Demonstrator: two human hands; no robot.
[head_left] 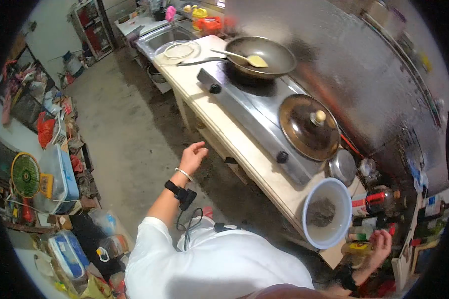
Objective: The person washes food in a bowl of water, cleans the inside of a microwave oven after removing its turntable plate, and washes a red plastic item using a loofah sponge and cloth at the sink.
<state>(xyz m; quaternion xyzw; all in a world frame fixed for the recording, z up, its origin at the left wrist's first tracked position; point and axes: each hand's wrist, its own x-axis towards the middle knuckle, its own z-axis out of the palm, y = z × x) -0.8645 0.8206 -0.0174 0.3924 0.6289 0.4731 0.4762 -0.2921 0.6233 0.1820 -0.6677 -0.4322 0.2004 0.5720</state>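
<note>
My left hand (193,155) hangs over the floor, left of the counter, with its fingers loosely bent and nothing in them. A pale bangle and a black strap sit on that wrist. My right hand (379,245) is at the lower right, beside a whitish basin (348,230) and close to several bottles. Its fingers look slightly apart and bent, with nothing visible in them. Dark contents lie in the basin. On the stove (244,114), a wok (277,50) holds a pale spatula (239,57). A brown lid (302,137) with a knob covers the nearer burner.
A dark-labelled bottle (379,200) and a round metal lid (342,167) stand near the basin. At the counter's far end are a plate (178,52) and a sink (159,37). Along the left wall sit a yellow-green fan (26,174), a blue tub (69,174) and clutter.
</note>
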